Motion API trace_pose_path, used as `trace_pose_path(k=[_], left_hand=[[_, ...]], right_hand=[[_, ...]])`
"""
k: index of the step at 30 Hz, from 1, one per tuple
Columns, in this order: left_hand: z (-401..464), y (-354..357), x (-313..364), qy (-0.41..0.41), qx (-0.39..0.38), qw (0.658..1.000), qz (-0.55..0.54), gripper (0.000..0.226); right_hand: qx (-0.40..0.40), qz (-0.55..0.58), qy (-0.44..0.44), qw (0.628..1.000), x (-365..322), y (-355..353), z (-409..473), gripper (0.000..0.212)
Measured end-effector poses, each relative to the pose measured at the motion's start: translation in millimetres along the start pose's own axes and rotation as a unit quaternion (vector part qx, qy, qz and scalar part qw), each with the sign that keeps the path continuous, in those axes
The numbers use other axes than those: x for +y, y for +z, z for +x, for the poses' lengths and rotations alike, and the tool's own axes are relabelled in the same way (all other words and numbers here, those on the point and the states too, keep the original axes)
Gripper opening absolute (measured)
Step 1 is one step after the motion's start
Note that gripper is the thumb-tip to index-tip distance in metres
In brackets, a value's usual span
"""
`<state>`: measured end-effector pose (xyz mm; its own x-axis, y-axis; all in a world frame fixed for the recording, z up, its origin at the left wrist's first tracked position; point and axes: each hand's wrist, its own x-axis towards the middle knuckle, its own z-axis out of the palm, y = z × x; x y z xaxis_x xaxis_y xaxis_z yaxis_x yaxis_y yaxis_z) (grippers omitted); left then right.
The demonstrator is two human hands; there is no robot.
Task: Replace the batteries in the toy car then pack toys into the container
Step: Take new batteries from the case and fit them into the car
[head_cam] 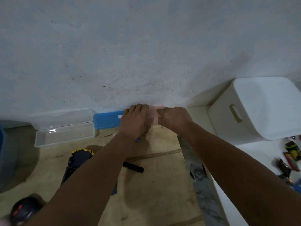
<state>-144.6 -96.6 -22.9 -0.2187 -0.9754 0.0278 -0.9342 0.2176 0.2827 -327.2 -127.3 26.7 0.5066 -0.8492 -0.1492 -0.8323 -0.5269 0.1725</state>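
A: Nearest us, bottom left, sits a dark rounded object with orange markings, blurred; I can't say what it is. Beyond it a black toy car with a yellow end lies on the tan cardboard sheet, partly under the left forearm.

B: And the hands?

A: Both reach to the foot of the wall. Left hand lies palm down, fingers curled over a pale pink translucent box, with something small and blue peeping from under its heel. Right hand has its fingers bent at the box's right side, pinching near the top edge. So each grip has hold of that pink box.

B: Containers?

A: One clear plastic box with its lid hinged open stands left, a flat blue plastic lid or box beside it, touching the left hand. One white plastic bin with a slot handle stands right, on a white desk.

B: Tools?

A: One black-handled tool lies on the cardboard, just right of the car. Colourful toys lie blurred at the far right.
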Motion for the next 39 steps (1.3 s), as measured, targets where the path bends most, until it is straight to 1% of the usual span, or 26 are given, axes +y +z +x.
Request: trace_pose_path(k=[3,5,8,11,16,18,22,24,27,30,34,37,39], left_hand=[[-3.3,0.5,1.6,-0.017,0.005,0.999,-0.029,0.055],[-5.7,-1.6,3.9,-0.027,-0.003,0.999,-0.046,0.055],[-9.4,-8.5,7.3,-0.043,-0.004,0.995,-0.086,0.052],[-13.4,-15.6,7.7,-0.058,-0.02,0.991,-0.121,0.06],[-14.0,-15.6,2.4,-0.032,-0.046,0.994,-0.093,0.065],[-12.7,-14.0,0.6,-0.017,-0.043,0.995,-0.083,0.072],[-12.2,-9.1,-4.1,0.0,-0.017,0.998,-0.065,0.076],[-11.6,-7.0,-5.9,0.005,-0.004,0.998,-0.058,0.074],[-9.8,-4.9,-7.5,0.017,0.015,0.999,-0.048,0.064],[-7.8,-2.7,-9.9,0.03,0.029,0.998,-0.043,0.061],[-5.9,0.9,-13.5,0.037,0.044,0.998,-0.042,0.065],[-5.7,3.3,-14.6,0.031,0.048,0.998,-0.039,0.066],[-6.4,4.4,-14.1,0.02,0.051,0.998,-0.039,0.063]], right_hand=[[0.076,0.099,0.062,0.99,4.0,3.1,0.2,0.03],[0.107,0.146,0.1,0.979,3.2,1.9,1.9,0.032],[0.113,0.179,0.136,0.968,2.2,1.4,3.5,0.032],[0.115,0.196,0.163,0.96,0.2,2.4,3.1,0.029],[0.103,0.216,0.185,0.953,-6.7,2.0,0.4,0.025],[0.094,0.221,0.171,0.956,-9.8,4.6,-1.0,0.026],[0.04,0.239,0.096,0.965,-13.8,15.7,2.0,0.028],[0.014,0.219,0.058,0.974,-15.6,23.6,8.4,0.027],[-0.013,0.189,0.016,0.982,-19.0,32.4,18.5,0.029],[-0.019,0.202,-0.007,0.979,-21.0,37.9,25.2,0.031],[0.014,0.232,-0.02,0.972,-19.1,39.8,23.2,0.033],[0.073,0.241,-0.029,0.967,-16.6,41.6,14.6,0.031],[0.115,0.235,-0.017,0.965,-17.1,41.1,7.6,0.024]])
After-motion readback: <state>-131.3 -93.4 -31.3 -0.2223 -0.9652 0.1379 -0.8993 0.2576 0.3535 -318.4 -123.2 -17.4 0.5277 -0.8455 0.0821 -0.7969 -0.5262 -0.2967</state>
